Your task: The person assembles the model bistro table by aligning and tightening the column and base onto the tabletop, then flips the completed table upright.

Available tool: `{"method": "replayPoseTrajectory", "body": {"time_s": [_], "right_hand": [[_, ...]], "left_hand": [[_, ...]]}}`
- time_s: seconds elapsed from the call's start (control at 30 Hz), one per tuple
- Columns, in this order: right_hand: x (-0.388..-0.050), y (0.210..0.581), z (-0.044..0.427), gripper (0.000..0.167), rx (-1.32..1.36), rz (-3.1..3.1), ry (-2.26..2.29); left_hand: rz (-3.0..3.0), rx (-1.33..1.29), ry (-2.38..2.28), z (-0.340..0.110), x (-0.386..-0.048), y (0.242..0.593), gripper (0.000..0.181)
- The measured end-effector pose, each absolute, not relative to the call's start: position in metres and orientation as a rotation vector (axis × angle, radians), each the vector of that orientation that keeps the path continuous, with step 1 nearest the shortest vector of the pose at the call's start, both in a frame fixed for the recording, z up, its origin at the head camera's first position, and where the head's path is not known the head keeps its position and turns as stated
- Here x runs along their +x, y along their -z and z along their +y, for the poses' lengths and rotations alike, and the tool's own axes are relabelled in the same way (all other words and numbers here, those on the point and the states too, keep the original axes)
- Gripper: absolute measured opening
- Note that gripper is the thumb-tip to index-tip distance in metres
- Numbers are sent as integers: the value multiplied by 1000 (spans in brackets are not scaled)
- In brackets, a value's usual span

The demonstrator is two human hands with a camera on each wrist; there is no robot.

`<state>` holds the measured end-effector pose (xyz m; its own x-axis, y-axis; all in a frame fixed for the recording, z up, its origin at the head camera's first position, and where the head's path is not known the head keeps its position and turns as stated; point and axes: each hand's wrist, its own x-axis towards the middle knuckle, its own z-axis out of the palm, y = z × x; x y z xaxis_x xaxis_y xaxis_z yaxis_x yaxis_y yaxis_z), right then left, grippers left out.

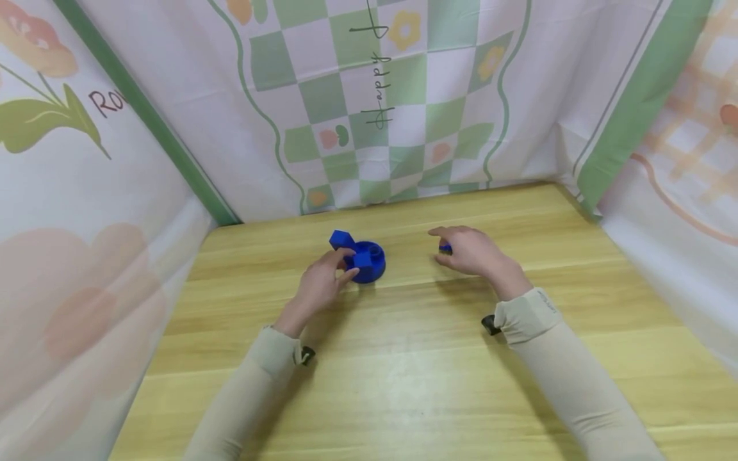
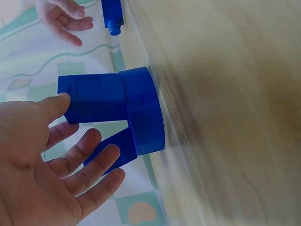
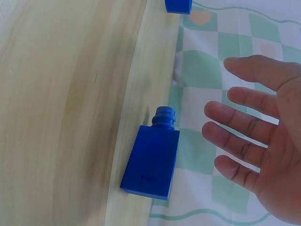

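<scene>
A round blue base sits on the table, with two rectangular blue blocks rising from it and a round socket visible on its top. My left hand pinches the free end of the nearer block, thumb on one side and index finger on the other. The second block leans outward beside it, behind the loose fingers in the left wrist view. To the right, a separate blue block with a threaded neck stands on the table. My right hand is beside it, fingers spread and apart from it.
Pale wood tabletop spreads beneath both hands. A patterned cloth hangs along the back edge, with more printed cloth on the left and right sides.
</scene>
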<state>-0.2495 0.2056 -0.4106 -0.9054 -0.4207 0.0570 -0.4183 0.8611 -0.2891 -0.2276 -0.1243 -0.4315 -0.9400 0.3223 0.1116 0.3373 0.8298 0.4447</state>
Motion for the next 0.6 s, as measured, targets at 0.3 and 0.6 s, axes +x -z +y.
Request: {"method": "replayPoseTrajectory", "body": {"time_s": [0.3,0.6], "right_hand": [[-251,410,209,58,-673,3032,461],[-251,410,210,58,-682,3030,459]], "left_hand": [[-2962,-473,689,-120,-227,430,55],[-2920,-291,498,-98,-224,434,67]]}}
